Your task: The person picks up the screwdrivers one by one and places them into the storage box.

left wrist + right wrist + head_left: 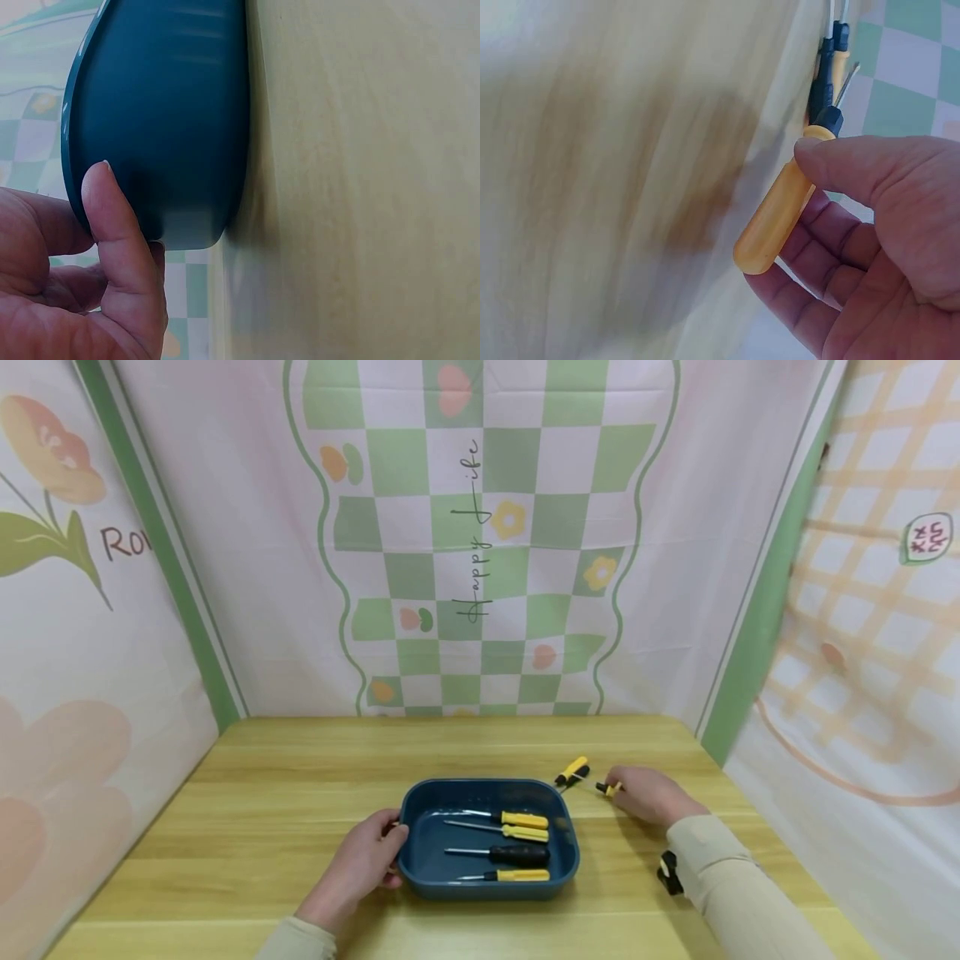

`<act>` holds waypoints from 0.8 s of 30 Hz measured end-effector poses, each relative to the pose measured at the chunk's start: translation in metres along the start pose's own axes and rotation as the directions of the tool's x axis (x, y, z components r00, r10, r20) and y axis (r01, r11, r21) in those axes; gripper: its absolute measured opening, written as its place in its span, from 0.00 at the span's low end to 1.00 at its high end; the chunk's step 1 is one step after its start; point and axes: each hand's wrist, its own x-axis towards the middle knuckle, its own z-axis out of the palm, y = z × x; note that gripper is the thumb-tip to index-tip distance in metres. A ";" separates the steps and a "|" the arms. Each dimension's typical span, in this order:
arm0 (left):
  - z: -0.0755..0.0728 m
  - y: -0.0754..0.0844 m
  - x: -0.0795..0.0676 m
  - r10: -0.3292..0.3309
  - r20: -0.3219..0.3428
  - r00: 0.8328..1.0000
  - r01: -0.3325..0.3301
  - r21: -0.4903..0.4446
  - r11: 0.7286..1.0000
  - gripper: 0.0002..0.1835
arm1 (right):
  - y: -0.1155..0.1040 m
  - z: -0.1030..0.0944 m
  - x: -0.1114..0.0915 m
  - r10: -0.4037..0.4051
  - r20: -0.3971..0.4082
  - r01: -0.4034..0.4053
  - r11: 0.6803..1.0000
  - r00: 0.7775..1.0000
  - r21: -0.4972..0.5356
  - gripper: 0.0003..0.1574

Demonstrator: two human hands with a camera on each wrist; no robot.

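At the left end of a dark blue plastic tray [423, 860], my left hand [363, 853] grips the rim between thumb and fingers; the left wrist view shows the tray's outer wall [165, 112] beside them. Inside lie several screwdrivers, including a black-handled one [519, 856] and a yellow-handled one [522, 876], roughly parallel with handles to the right. To the right of the tray, my right hand [648, 795] pinches a yellow screwdriver [776, 214] with a black collar by its handle. Its shaft points away from the palm, and it appears held just above the table.
Beyond the tray's back right corner, a yellow-handled screwdriver [572, 770] and a black-handled screwdriver [578, 776] lie close together on the wooden table [300, 777]. A small black object [670, 872] shows by the right sleeve. Printed cloth [510, 568] hangs behind and at both sides.
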 end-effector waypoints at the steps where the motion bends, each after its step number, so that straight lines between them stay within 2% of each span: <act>1: 0.000 0.000 0.000 0.001 -0.002 1.000 -0.001 -0.002 1.000 0.22 | -0.001 0.000 0.000 -0.008 -0.006 0.008 1.000 1.000 0.010 0.17; 12: 0.001 -0.002 0.001 -0.007 -0.010 1.000 0.007 -0.001 1.000 0.22 | -0.012 -0.003 0.005 -0.083 -0.092 0.088 0.995 0.992 0.053 0.20; 24: 0.001 0.000 0.000 -0.006 -0.012 1.000 0.006 0.004 1.000 0.22 | -0.022 -0.008 0.005 -0.140 -0.172 0.153 0.986 0.975 0.065 0.16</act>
